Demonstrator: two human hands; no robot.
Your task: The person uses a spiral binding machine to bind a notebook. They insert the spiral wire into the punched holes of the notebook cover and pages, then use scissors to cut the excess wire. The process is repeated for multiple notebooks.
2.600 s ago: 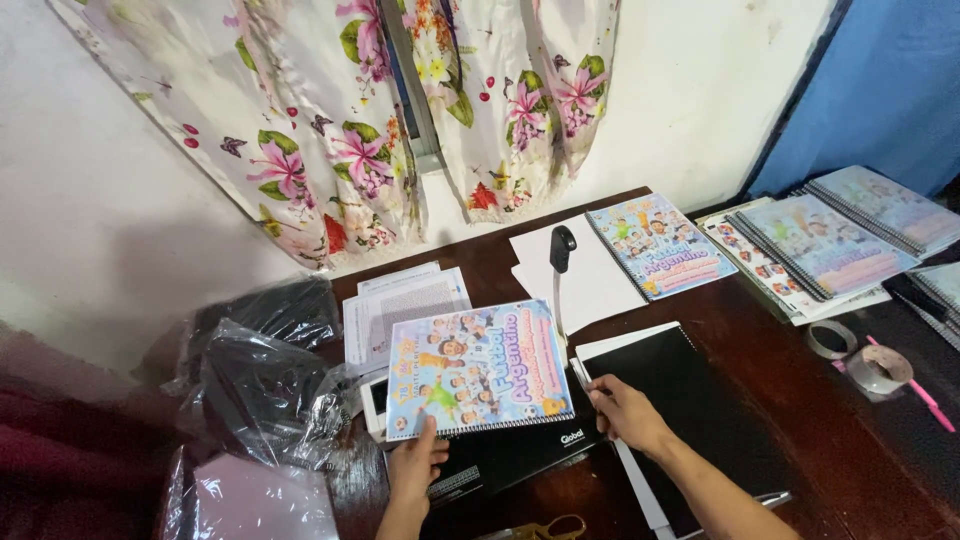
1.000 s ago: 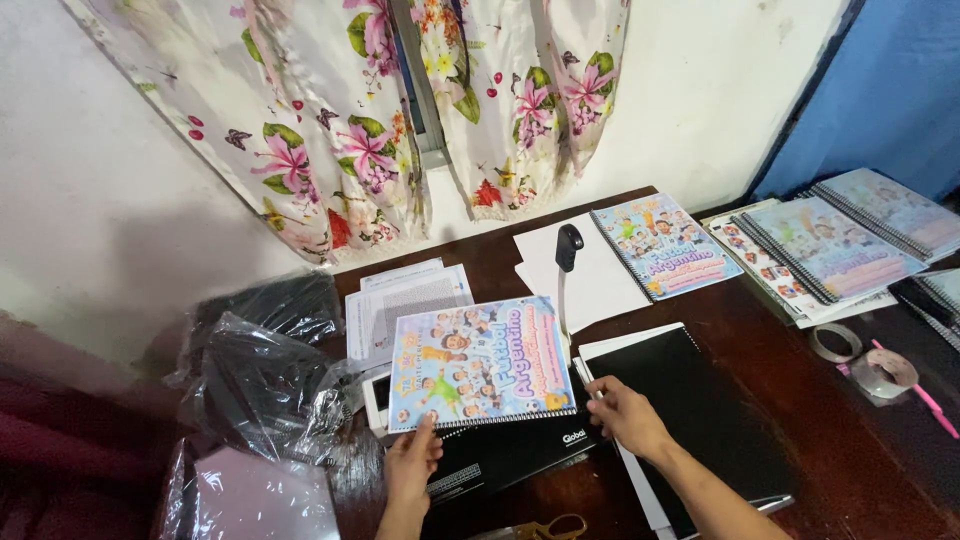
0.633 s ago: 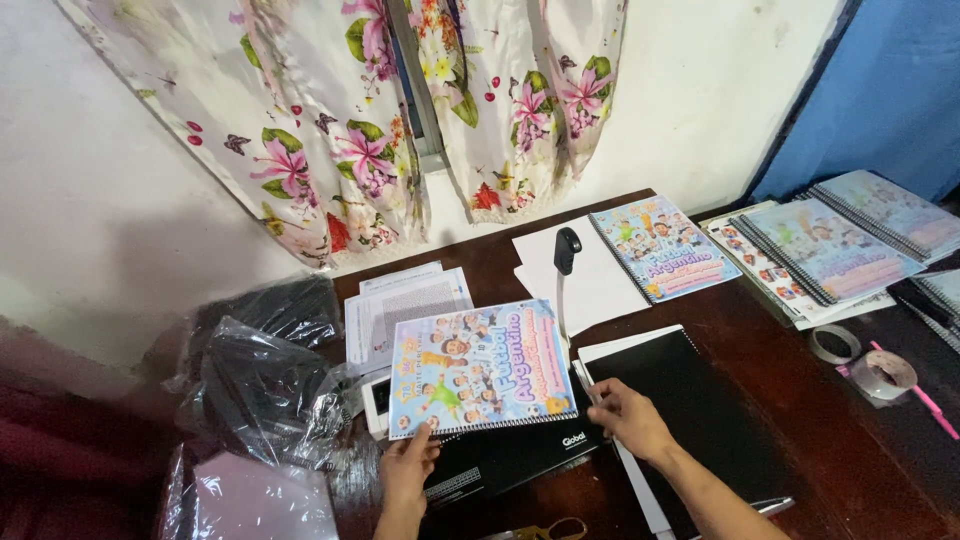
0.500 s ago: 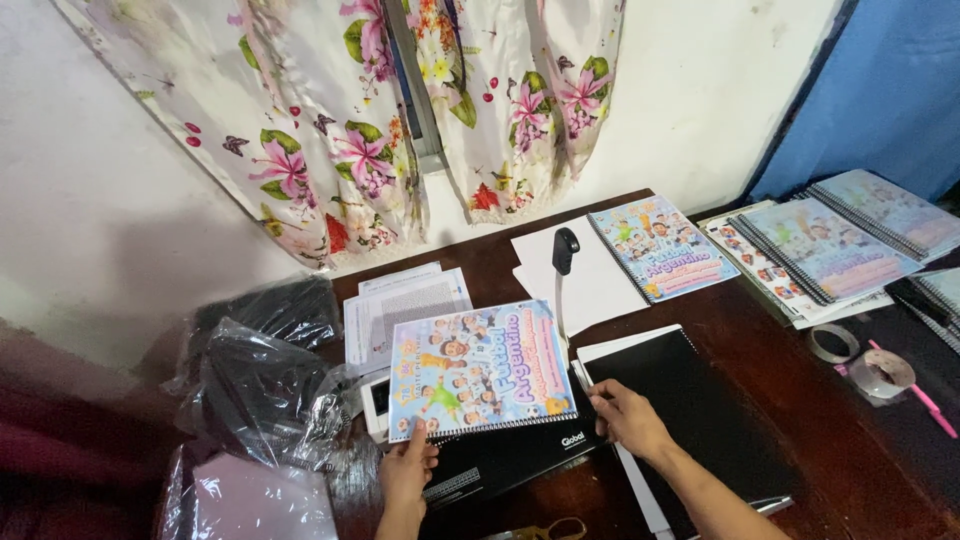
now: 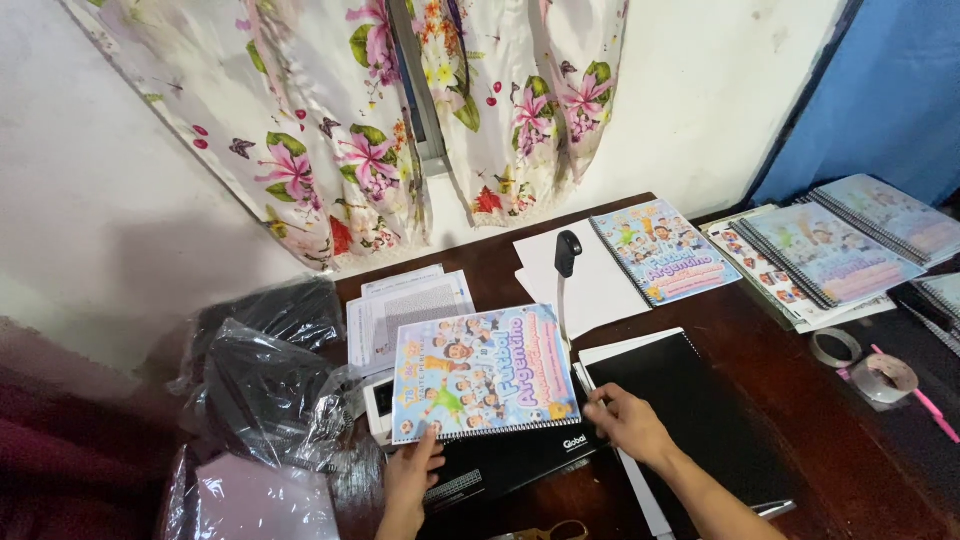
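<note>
Colourful and already spiral-bound along its near edge, the booklet [image 5: 483,372] lies on the black binder [image 5: 510,462], our left hand [image 5: 412,472] and right hand [image 5: 628,425] pinching its near corners, other finished booklets [image 5: 665,250] waiting aside.

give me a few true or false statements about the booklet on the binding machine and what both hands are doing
1. The left hand touches the lower left corner of the colourful booklet. True.
2. The right hand holds a roll of tape. False: the tape rolls lie apart at the right of the table; the hand is at the booklet's lower right corner.
3. The booklet lies on a black binding machine. True.
4. The machine's lever handle points toward the person. False: it stands up behind the booklet, near the white sheets.
5. The black cover sheet lies left of the booklet. False: it lies to its right.
</note>
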